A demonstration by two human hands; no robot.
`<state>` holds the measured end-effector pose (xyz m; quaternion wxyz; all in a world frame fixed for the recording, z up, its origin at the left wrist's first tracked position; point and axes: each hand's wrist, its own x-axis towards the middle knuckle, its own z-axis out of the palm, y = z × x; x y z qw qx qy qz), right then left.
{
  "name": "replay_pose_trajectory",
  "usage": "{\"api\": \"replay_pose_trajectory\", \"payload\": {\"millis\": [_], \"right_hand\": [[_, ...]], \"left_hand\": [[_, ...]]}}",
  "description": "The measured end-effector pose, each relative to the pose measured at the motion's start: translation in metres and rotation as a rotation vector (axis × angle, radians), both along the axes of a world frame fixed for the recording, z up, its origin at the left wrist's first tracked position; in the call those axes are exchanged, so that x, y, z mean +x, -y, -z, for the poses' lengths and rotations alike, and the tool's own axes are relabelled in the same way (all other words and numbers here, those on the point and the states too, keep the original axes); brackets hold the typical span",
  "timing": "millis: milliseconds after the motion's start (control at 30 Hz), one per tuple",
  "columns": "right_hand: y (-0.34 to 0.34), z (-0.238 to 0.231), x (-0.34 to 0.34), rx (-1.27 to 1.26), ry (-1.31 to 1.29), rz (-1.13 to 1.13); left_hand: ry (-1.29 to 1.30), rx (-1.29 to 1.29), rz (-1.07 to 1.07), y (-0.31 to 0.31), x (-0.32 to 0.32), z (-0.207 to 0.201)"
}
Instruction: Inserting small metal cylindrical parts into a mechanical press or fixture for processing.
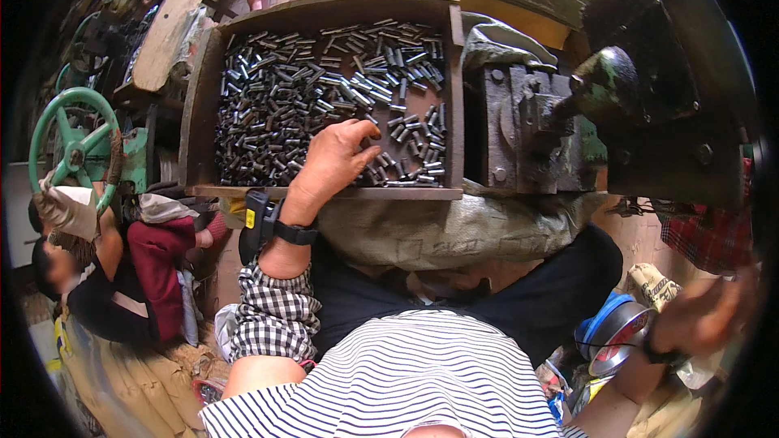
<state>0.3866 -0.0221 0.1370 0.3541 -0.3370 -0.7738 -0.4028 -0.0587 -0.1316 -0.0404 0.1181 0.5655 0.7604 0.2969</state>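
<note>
The right hand (704,316) is a blur out at the person's side; I can't tell whether it grips anything. Ahead, the left hand (341,152) bends its fingers over small metal pins (268,105) in a wooden tray (406,193); whether it grasps one, I can't see. A dark machine (540,118) stands right of the tray; farther off is a wooden board (173,28).

The left hand (341,156), fingers bent, is over a wooden tray (365,194) of short metal pins (264,105); its grip is unclear. The right hand (704,318) is blurred near the right edge. A dark machine (501,134) stands beside the tray; another person (156,280) sits near a green wheel (75,154).
</note>
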Motion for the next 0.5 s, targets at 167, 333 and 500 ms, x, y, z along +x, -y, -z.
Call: {"api": "replay_pose_trajectory", "payload": {"millis": [167,333,500], "right_hand": [[0.026,0.081,-0.203,-0.698,0.141,-0.856],[-0.042,0.168,-0.301,-0.669,0.209,-0.736],[-0.045,0.192,-0.373,-0.708,0.282,-0.726]], "left_hand": [[-0.203,-0.049,0.097,0.008,-0.003,0.024],[-0.221,-0.039,0.241,-0.002,0.001,0.032],[-0.276,-0.128,0.132,-0.005,0.005,0.043]]}}
